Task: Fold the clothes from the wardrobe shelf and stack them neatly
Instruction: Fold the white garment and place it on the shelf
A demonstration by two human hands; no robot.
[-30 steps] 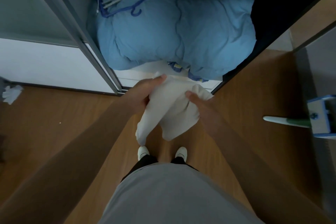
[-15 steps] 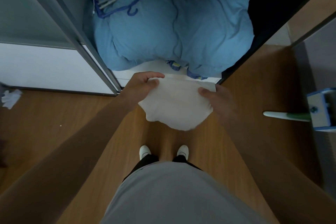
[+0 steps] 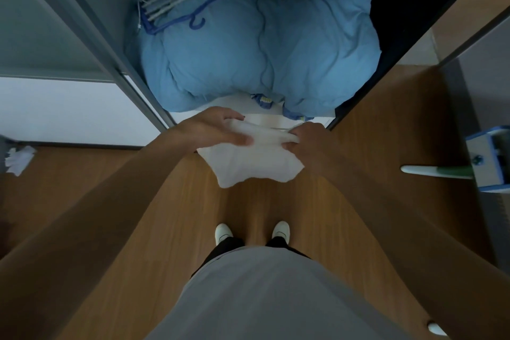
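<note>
A white garment [image 3: 254, 160] hangs in the air in front of the person, just before the open wardrobe and above the wooden floor [image 3: 372, 146]. Its upper edge is gathered into a bunched roll between the two hands, and the rest drops below them in a loose, rumpled sheet with an uneven lower edge. What kind of garment it is cannot be told from here.

The left hand [image 3: 218, 130] grips the left end of the gathered edge, thumb over the top and fingers spread along the front of the cloth. The right hand [image 3: 309, 141] is closed on the right end, fingers curled into the fabric. The hands are near each other, with only a short span of bunched cloth between them.

Just beyond the hands, a bulky light blue duvet [image 3: 262, 44] fills the wardrobe's lower compartment and bulges out over the white front edge [image 3: 240, 103]. A set of blue plastic hangers [image 3: 176, 0] lies on the duvet's far left corner, against the grey side wall [image 3: 110, 3].

Below, the person's white shoes [image 3: 223, 232] stand side by side on the floor, under a grey shirt [image 3: 262, 298]. A crumpled white scrap [image 3: 19, 159] lies on the floor at far left; a blue-and-white object with a white-and-green handle [image 3: 436, 171] sits at far right.
</note>
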